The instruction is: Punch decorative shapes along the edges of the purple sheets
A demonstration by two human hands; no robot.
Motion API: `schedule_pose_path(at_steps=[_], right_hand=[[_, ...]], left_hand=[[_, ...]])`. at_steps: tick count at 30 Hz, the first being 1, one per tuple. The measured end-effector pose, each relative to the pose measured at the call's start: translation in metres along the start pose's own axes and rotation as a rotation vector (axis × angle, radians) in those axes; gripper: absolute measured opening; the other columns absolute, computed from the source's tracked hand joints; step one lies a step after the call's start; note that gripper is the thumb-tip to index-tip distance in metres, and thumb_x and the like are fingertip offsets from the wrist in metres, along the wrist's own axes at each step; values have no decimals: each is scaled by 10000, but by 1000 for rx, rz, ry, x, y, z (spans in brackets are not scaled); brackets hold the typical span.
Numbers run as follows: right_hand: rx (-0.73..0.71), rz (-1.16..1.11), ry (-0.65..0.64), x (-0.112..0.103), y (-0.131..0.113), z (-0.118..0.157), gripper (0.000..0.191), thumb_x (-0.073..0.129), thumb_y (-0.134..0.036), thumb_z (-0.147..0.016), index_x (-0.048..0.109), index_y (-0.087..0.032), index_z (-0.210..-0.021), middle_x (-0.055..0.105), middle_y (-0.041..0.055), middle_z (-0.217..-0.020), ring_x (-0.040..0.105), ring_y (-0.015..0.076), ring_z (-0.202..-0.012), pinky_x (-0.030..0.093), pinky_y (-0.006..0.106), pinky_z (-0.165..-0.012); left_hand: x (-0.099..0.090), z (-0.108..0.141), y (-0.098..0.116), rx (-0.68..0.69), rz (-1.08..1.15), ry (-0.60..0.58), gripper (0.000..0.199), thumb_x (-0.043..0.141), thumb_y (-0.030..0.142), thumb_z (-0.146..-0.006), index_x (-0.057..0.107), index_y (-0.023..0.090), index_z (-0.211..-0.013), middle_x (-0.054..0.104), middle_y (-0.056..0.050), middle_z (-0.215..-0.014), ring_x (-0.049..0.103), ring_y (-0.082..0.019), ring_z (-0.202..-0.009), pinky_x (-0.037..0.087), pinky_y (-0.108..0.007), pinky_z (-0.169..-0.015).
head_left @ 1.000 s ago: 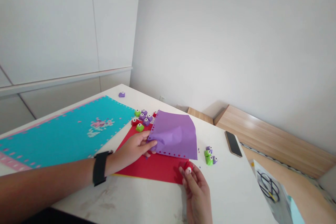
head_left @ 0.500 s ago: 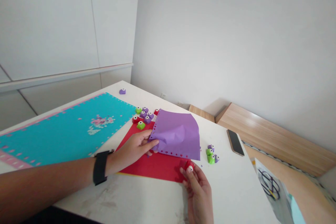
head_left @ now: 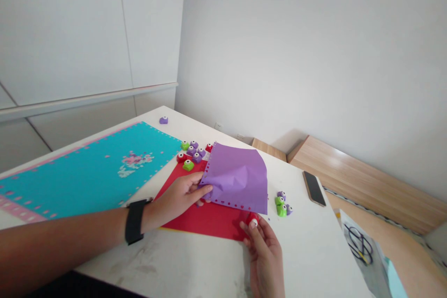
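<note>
A purple sheet with small holes punched along its left and lower edges is raised over a red sheet on the white table. My left hand pinches the purple sheet at its lower left corner. Between the thumb and fingers of my right hand is a red punch with a white button, at the sheet's lower right edge. Whether the paper sits in its slot cannot be made out. Several green, purple and red punches stand behind the red sheet.
A blue sheet with punched edges and a pile of paper bits lies at left. One purple punch sits at the far corner. More punches and a phone are at right. Beyond is a wooden surface with a cable.
The view has shifted very slightly. Both hands keep their grips on the purple sheet and the red punch, with no other clear movement.
</note>
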State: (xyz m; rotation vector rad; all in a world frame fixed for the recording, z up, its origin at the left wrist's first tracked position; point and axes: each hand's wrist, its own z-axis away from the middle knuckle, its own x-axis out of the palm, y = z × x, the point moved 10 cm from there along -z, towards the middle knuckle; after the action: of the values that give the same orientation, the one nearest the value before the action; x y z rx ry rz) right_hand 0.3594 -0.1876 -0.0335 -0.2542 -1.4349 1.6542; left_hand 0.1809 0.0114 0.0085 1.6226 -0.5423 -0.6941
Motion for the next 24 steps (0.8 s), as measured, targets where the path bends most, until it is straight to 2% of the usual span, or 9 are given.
schedule_pose_path(at_steps=[14, 18, 24], right_hand=[[-15, -35, 45, -2, -3, 0, 524, 970, -356, -637, 679, -171, -1031, 719, 57, -999, 756, 267, -940, 554, 201, -557], [-31, -52, 17, -1, -6, 1, 426, 947, -340, -681, 707, -165, -987, 706, 33, -914, 723, 192, -851, 501, 174, -523], [-50, -54, -101, 8, -10, 1, 284, 878, -318, -786, 741, -154, -974, 700, 22, -817, 594, 99, -669, 436, 162, -516]], left_hand=[[0, 2, 7, 4, 0, -6, 355, 627, 495, -953, 665, 175, -1102, 759, -56, -895, 736, -194, -728, 612, -284, -666], [3, 2, 8, 10, -5, -31, 332, 633, 481, -954, 667, 173, -1072, 753, -50, -887, 732, -187, -716, 613, -283, -664], [7, 2, 8, 4, 25, -73, 298, 647, 455, -951, 662, 172, -1041, 751, -42, -884, 718, -165, -696, 603, -263, -652]])
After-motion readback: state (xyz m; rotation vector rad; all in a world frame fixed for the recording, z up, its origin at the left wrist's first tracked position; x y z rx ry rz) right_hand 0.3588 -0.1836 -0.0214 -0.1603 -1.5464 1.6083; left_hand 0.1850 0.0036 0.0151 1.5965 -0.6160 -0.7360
